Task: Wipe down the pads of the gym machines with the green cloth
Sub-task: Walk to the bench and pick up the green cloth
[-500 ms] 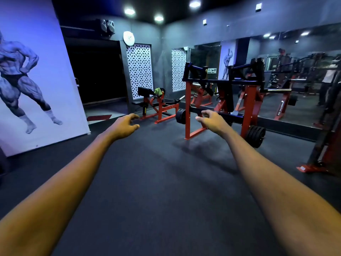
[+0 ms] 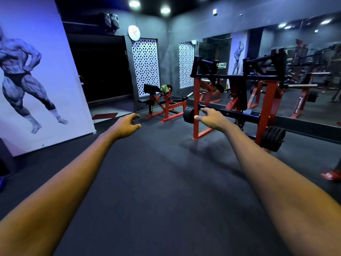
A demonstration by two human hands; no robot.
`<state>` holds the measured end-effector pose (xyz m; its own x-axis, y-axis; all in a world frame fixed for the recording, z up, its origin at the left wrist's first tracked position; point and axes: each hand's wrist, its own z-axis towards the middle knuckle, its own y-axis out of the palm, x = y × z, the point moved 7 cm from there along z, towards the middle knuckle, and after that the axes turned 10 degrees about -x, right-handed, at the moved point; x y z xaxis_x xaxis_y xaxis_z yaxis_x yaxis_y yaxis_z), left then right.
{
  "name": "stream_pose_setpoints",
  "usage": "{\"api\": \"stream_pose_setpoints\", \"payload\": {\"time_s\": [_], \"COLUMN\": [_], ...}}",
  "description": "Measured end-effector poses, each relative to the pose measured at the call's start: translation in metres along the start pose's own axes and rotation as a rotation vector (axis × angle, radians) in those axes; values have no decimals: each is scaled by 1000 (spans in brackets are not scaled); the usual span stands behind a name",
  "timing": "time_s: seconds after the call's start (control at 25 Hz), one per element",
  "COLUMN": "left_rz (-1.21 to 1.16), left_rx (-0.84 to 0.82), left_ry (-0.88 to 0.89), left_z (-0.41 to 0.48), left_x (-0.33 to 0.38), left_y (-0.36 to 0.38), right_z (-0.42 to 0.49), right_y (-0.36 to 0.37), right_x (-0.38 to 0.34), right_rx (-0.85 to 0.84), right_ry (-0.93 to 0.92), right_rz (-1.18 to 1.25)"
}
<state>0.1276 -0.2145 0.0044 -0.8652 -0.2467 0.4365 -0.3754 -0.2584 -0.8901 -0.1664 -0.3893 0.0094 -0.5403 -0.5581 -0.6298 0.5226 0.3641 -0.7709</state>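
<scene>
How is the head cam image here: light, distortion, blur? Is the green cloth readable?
Head view: dim room, with a violet cast on the poster. The ceiling lights are blown out with halos, and there is strong wide-angle bending toward the edges. The mirror repeats the room. The green cloth is small but readable, draped on the far red machine. The left hand and right hand are fairly sharp, both empty.

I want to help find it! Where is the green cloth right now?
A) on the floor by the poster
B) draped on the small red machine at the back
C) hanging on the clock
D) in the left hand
B: the green cloth is draped on the small red machine at the far wall, beside its black pad.
</scene>
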Motion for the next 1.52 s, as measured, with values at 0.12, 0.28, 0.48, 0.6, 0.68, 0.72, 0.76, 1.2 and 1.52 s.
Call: {"api": "stream_pose_setpoints", "payload": {"time_s": [0.12,0.28,0.48,0.6,0.68,0.72,0.76,1.2,1.52], "left_rz": [7,-4,14,38,47,49,47,-27,-7], "left_rx": [-5,6,1,12,17,10,-2,-6,-4], "left_ry": [-20,-36,-53,-23,-11,-16,-23,-61,-64], "left_z": [56,128,225,298,349,375,400,645,855], "left_x": [-12,-28,-65,-95,-120,-133,-146,-255,-299], "left_y": [-2,-2,6,3,0,-3,-5,-6,9], "right_z": [61,139,245,321,377,405,435,690,906], "right_y": [-6,-3,15,23,29,32,34,55,42], "right_x": [13,28,47,53,55,54,53,73,119], "right_rx": [-15,-34,-66,-63,-65,-67,-71,-80,-73], "right_ry": [-2,3,5,1,-2,1,1,2,-27], "right_rz": [-18,-10,-46,-71,-60,-56,-56,-56,-24]}}
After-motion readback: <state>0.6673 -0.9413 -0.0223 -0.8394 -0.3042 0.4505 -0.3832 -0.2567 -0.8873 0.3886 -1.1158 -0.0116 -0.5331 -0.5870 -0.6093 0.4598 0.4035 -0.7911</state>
